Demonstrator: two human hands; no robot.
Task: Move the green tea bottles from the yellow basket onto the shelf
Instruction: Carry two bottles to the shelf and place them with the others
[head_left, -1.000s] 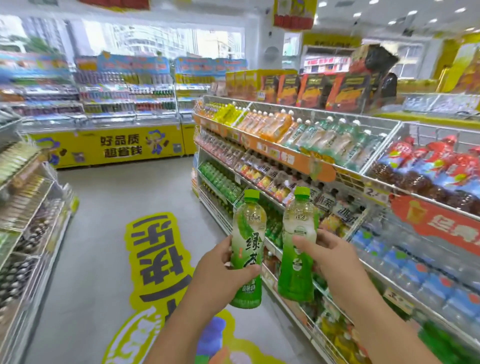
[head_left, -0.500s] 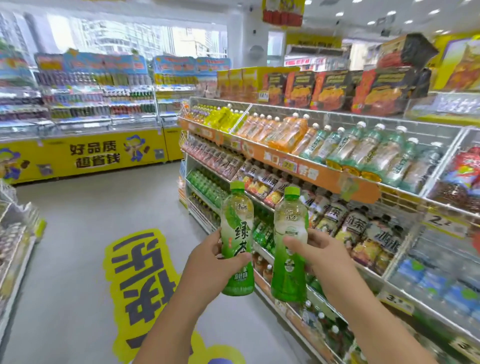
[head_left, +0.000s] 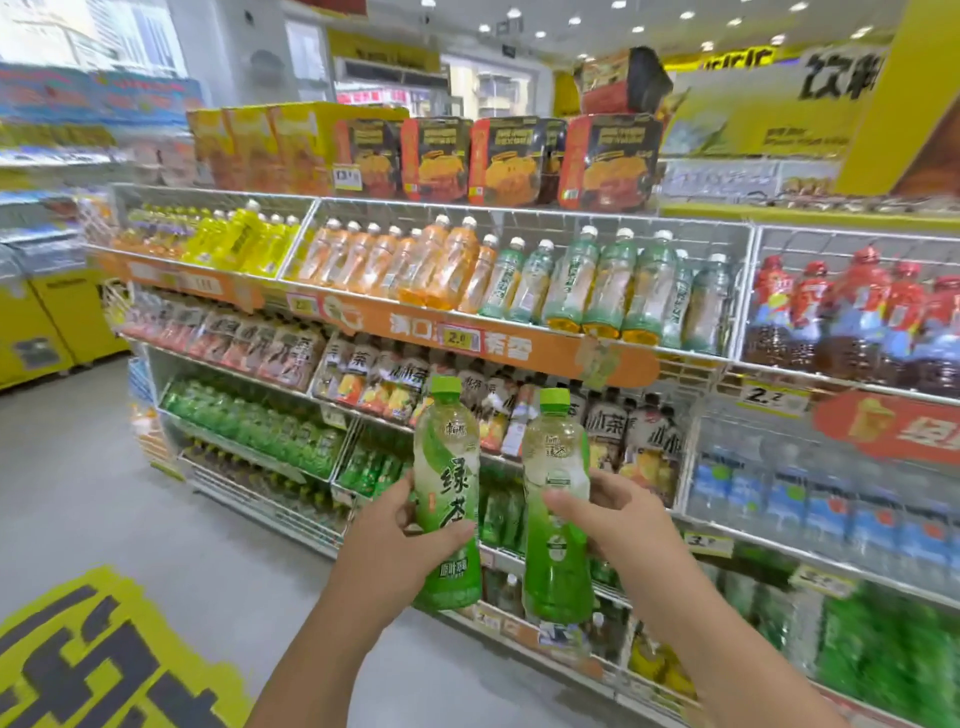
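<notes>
While both clear plastic green-capped tea bottles are lifted in front of the white wire drinks shelf (head_left: 519, 312), neither is placed yet, so shelving is still left; yellow basket not in view. Left hand (head_left: 400, 530) grip curls round the labelled bottle (head_left: 449, 499) at mid-body. Right hand (head_left: 613, 514) grip wraps the other bottle (head_left: 556, 519), thumb across the front; both bottles upright, just beside each other.

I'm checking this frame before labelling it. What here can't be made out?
- Yellow basket: not in the head view at all.
- Lower right shelf: motion blur smears its green bottles.
- Right bottle: label faces away; the right hand covers part.
- Left bottle: the left hand hides its side.
</notes>
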